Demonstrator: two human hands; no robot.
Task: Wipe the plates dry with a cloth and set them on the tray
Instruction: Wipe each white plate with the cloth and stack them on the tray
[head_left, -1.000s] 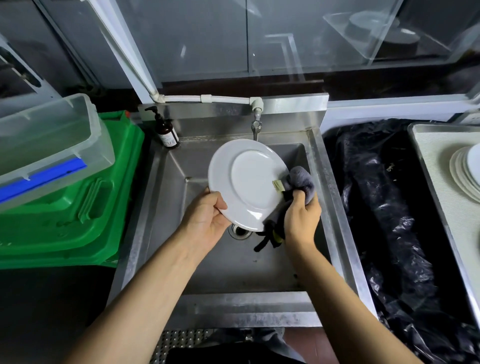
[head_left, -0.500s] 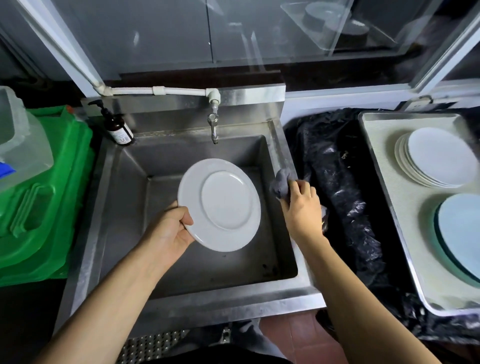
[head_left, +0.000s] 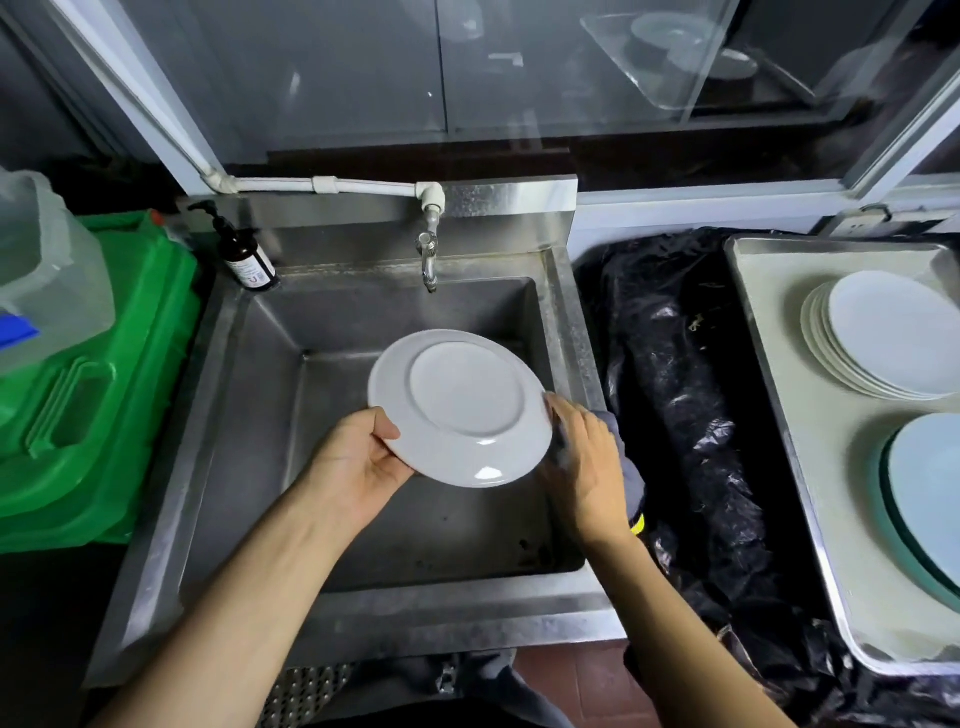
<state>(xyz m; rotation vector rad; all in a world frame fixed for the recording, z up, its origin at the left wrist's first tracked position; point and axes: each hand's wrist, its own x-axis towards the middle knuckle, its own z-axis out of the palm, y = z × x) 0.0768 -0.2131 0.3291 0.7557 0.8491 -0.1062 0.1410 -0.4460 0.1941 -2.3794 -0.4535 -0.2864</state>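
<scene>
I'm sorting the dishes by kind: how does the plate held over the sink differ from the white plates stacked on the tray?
The held plate is single, tilted, underside up with its foot ring showing, gripped by the left hand above the sink. The stacked plates lie flat, several deep, on the tray at the right, and no hand touches them. Both are round, plain and white.

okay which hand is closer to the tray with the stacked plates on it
Right. The right hand, gripping the grey cloth at the held plate's right edge, is nearer the tray. The left hand grips the plate's lower-left rim, farther away over the sink.
</scene>
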